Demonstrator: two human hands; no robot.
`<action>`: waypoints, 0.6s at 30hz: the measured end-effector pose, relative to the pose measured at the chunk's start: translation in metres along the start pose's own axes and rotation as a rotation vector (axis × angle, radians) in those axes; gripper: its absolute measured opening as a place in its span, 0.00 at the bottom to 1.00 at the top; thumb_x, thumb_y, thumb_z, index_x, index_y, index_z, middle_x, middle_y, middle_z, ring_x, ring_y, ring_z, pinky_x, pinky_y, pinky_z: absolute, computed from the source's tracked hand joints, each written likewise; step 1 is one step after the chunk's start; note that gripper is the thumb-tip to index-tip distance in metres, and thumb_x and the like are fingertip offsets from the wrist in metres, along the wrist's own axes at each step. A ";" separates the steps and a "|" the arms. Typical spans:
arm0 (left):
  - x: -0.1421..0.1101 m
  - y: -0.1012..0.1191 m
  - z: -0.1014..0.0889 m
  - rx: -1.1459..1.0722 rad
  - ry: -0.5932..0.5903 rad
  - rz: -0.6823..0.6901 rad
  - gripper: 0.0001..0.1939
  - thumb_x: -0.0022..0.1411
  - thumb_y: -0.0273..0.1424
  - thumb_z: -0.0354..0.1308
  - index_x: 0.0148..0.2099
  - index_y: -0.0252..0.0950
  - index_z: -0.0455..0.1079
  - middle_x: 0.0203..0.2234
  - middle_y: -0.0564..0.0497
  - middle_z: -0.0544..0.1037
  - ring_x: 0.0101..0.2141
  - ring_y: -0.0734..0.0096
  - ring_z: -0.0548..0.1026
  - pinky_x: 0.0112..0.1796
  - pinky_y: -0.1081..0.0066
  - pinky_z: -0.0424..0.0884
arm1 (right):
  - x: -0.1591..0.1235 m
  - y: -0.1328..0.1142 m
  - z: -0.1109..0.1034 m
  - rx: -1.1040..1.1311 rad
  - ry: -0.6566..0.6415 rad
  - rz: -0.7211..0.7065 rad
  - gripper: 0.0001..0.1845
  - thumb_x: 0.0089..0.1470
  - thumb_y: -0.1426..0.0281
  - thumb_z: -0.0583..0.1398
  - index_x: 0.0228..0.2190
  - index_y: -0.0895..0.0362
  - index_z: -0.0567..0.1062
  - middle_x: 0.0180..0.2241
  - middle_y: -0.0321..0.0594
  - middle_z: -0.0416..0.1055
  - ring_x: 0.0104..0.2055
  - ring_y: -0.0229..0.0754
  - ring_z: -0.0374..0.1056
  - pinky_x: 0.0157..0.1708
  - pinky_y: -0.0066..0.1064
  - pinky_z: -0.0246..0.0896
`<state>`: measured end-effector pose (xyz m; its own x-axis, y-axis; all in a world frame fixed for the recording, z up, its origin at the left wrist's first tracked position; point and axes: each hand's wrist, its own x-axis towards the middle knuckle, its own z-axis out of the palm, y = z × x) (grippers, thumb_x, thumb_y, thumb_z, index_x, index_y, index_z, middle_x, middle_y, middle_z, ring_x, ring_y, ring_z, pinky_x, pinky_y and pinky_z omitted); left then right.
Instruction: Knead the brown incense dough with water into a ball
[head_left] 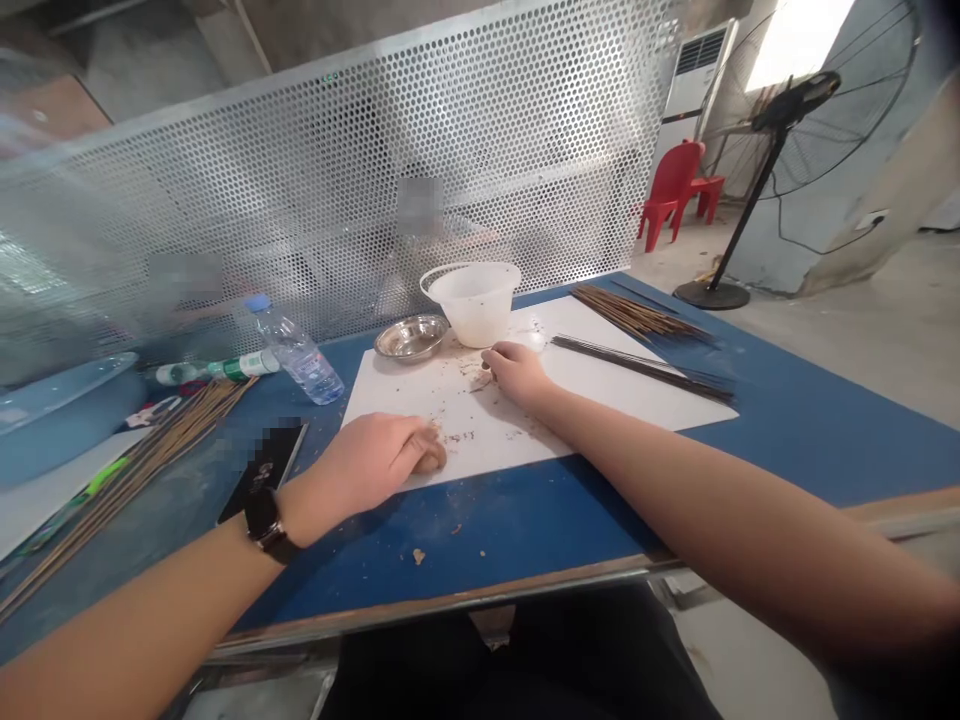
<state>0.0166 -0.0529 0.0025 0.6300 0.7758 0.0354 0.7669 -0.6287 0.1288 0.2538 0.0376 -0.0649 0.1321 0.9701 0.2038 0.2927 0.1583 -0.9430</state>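
Note:
My left hand (367, 465) rests on the near edge of a white board (600, 375), its fingers curled around a lump of brown paste (430, 456). A black wristwatch (261, 520) sits on that wrist. My right hand (517, 375) lies on the board with its fingers closed, and nothing shows in them. Brown crumbs (476, 378) are scattered just beyond those fingertips. Thin dark sticks (645, 368) lie in a flat bunch on the board, to the right of my right hand.
A white plastic bowl (474, 305) and a steel dish (411, 337) stand behind the board on the blue table (787, 420). Brown sticks (637, 312), a water bottle (296, 350), a phone (262, 470) and a long stick bundle (127, 490) lie nearby. A person sits behind a perforated metal screen (525, 130).

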 end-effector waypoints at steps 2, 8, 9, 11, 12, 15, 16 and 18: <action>-0.003 0.002 0.005 0.015 0.057 -0.033 0.26 0.74 0.44 0.40 0.25 0.39 0.62 0.22 0.50 0.74 0.27 0.63 0.74 0.31 0.63 0.66 | -0.001 -0.001 0.000 -0.008 -0.003 0.003 0.11 0.52 0.64 0.56 0.23 0.55 0.72 0.21 0.35 0.68 0.29 0.42 0.64 0.31 0.33 0.55; 0.030 -0.002 0.028 -0.028 0.126 0.013 0.22 0.74 0.42 0.42 0.27 0.40 0.56 0.21 0.52 0.68 0.26 0.65 0.67 0.29 0.64 0.59 | 0.000 0.000 0.001 -0.013 -0.013 0.011 0.11 0.52 0.63 0.55 0.23 0.55 0.72 0.21 0.34 0.67 0.29 0.41 0.63 0.31 0.33 0.55; 0.040 -0.005 0.026 -0.027 0.104 0.004 0.23 0.73 0.43 0.43 0.26 0.40 0.55 0.21 0.52 0.68 0.25 0.66 0.66 0.29 0.64 0.57 | 0.000 0.000 0.002 -0.012 -0.016 0.012 0.12 0.52 0.63 0.55 0.23 0.55 0.72 0.21 0.34 0.67 0.29 0.41 0.63 0.31 0.33 0.55; 0.060 -0.009 0.018 -0.034 0.016 -0.009 0.26 0.72 0.46 0.43 0.23 0.39 0.54 0.18 0.52 0.66 0.22 0.67 0.64 0.27 0.64 0.54 | 0.001 0.000 0.002 -0.009 -0.019 0.015 0.12 0.52 0.63 0.55 0.23 0.55 0.71 0.21 0.34 0.67 0.29 0.41 0.63 0.31 0.33 0.55; 0.070 -0.012 0.014 -0.054 -0.032 -0.007 0.27 0.72 0.47 0.44 0.23 0.39 0.55 0.18 0.52 0.67 0.21 0.67 0.65 0.26 0.64 0.54 | 0.001 0.000 0.002 -0.007 -0.019 0.016 0.12 0.52 0.63 0.55 0.23 0.55 0.71 0.21 0.34 0.67 0.29 0.41 0.63 0.31 0.33 0.55; 0.093 -0.015 0.004 -0.038 -0.054 0.030 0.25 0.71 0.48 0.47 0.25 0.39 0.57 0.19 0.53 0.69 0.21 0.68 0.65 0.26 0.64 0.54 | 0.001 -0.001 0.002 -0.002 -0.021 0.012 0.12 0.52 0.63 0.56 0.22 0.54 0.70 0.21 0.33 0.66 0.29 0.41 0.63 0.31 0.32 0.55; 0.098 -0.016 0.003 -0.009 0.003 0.047 0.23 0.70 0.47 0.48 0.26 0.40 0.58 0.20 0.53 0.69 0.22 0.67 0.66 0.26 0.64 0.55 | 0.001 0.000 0.002 -0.001 -0.024 0.006 0.12 0.52 0.63 0.56 0.22 0.54 0.70 0.21 0.32 0.66 0.29 0.40 0.63 0.31 0.32 0.55; 0.104 -0.019 0.006 0.058 0.160 0.088 0.19 0.70 0.43 0.48 0.28 0.40 0.60 0.22 0.51 0.70 0.26 0.64 0.68 0.28 0.63 0.58 | 0.002 0.000 0.003 0.005 -0.029 -0.005 0.11 0.52 0.63 0.56 0.22 0.54 0.69 0.20 0.32 0.65 0.29 0.40 0.63 0.31 0.32 0.55</action>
<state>0.0685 0.0392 -0.0024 0.6707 0.7137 0.2018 0.7187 -0.6926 0.0608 0.2515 0.0397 -0.0655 0.1035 0.9741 0.2011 0.2889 0.1641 -0.9432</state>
